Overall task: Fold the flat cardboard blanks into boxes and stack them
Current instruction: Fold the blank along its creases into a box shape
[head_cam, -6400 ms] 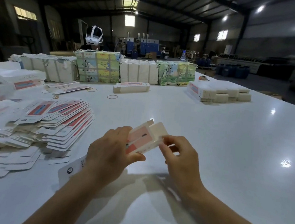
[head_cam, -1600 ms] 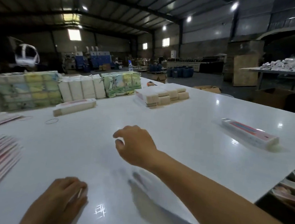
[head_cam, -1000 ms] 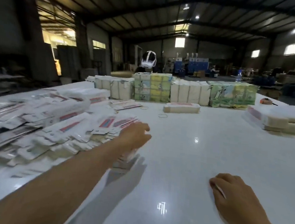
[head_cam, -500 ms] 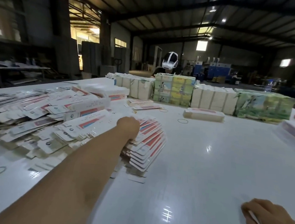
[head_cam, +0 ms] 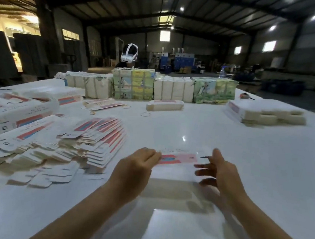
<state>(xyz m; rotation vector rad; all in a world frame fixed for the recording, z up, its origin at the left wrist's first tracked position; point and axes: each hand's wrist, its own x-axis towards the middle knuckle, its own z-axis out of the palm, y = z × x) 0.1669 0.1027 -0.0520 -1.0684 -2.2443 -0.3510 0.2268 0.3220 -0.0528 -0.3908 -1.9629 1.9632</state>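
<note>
A flat white blank [head_cam: 178, 159] with a pink, red and blue stripe hangs a little above the white table [head_cam: 227, 144], blurred by motion. My left hand [head_cam: 135, 167] pinches its left end. My right hand [head_cam: 219, 170] is at its right end with fingers spread and straight; whether it touches the blank I cannot tell. A fanned pile of flat blanks [head_cam: 97, 139] lies just left of my left hand, with a bigger heap of blanks [head_cam: 19, 126] beyond it.
Wrapped bundles [head_cam: 133, 84] line the far edge of the table. One folded box [head_cam: 164, 104] lies in front of them, a low stack of white packs [head_cam: 265, 113] at far right. Rubber bands [head_cam: 145, 114] lie loose. A headset [head_cam: 129, 56] shows behind the bundles.
My left hand has come off the fanned pile with one blank and brought it to the middle. My right hand has lifted from the table and opened at the blank's right end.
</note>
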